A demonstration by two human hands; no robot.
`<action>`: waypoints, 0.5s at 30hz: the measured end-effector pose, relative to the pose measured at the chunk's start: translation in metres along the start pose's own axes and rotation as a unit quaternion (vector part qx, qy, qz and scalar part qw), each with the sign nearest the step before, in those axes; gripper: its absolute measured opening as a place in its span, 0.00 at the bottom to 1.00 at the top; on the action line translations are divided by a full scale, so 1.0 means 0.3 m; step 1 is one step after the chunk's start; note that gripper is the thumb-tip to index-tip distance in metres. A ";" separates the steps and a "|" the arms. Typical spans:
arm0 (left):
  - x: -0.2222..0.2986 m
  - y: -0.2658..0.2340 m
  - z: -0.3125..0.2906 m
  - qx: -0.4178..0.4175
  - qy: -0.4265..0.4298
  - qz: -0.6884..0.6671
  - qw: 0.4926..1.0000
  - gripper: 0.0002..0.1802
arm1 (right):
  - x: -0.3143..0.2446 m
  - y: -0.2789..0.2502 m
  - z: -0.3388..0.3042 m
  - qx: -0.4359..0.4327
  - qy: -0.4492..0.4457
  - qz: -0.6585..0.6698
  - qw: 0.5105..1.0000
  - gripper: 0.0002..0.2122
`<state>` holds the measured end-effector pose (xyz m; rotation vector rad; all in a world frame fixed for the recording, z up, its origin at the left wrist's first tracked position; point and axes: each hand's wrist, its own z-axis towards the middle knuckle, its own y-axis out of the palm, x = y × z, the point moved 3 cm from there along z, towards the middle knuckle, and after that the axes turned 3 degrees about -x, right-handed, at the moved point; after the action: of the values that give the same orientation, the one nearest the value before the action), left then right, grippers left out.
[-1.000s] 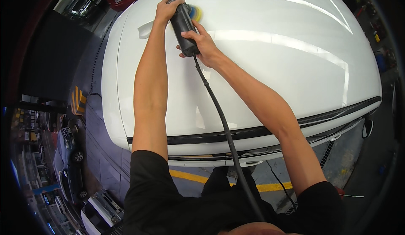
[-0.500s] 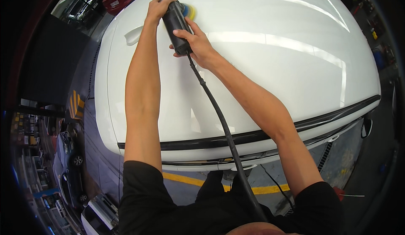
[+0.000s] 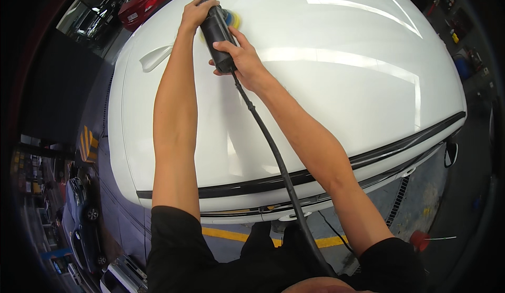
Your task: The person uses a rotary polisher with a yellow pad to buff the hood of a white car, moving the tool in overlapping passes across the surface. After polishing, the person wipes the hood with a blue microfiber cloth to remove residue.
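In a workshop, the white car roof [image 3: 336, 101] curves out before me, edged on my side by a black trim strip [image 3: 244, 187]. A thick black cable [image 3: 270, 142] runs over it to the polisher [image 3: 216, 36], which sits on the roof's far left part. My right hand [image 3: 244, 63] is wrapped round its rear; farther on, my left hand [image 3: 197, 14] clasps its head. The yellow pad [image 3: 236, 21] lies against the roof. Left stands a white shark-fin antenna [image 3: 155, 58]; beyond the roof, a red car [image 3: 149, 1].
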<state>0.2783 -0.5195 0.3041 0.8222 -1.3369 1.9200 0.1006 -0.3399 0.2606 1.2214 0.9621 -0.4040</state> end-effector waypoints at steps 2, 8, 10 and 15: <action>0.016 0.021 0.015 -0.010 0.002 0.002 1.000 0.37 | -0.013 -0.007 -0.004 0.007 -0.004 0.003 1.000 0.46; 0.073 0.081 0.029 -0.017 0.016 -0.004 1.000 0.38 | -0.056 -0.037 -0.016 0.035 -0.019 0.003 0.999 0.46; 0.086 0.105 0.027 -0.022 0.018 -0.015 0.999 0.39 | -0.067 -0.046 -0.021 0.038 -0.022 0.001 0.999 0.45; 0.123 0.146 0.027 -0.032 0.034 0.005 0.999 0.42 | -0.087 -0.064 -0.037 0.056 -0.028 -0.011 0.998 0.44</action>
<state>0.2229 -0.5333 0.3118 0.7144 -1.3554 1.8855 0.0675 -0.3421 0.2695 1.2948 0.9156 -0.5115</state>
